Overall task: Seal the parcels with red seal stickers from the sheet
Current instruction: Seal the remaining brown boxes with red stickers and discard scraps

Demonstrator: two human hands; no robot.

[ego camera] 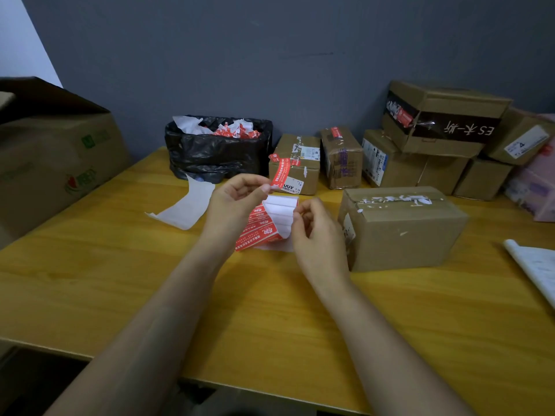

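Left hand (237,199) pinches a red seal sticker (280,174) by one end above the sticker sheet (261,228), whose edge the right hand (318,235) grips; the dangling strip may curl and stick to itself before reaching the nearby parcel (402,232)

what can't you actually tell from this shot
All in the head view:
- Red strip pinched by the left hand: it overlaps the parcel behind, so I cannot tell whether it hangs free or sticks to it.
- Sticker sheet pinched by the right hand: print too small to read; the left hand covers its left part.
- White paper: cut off by the right edge.
- Black bag: hides everything under the top scraps.
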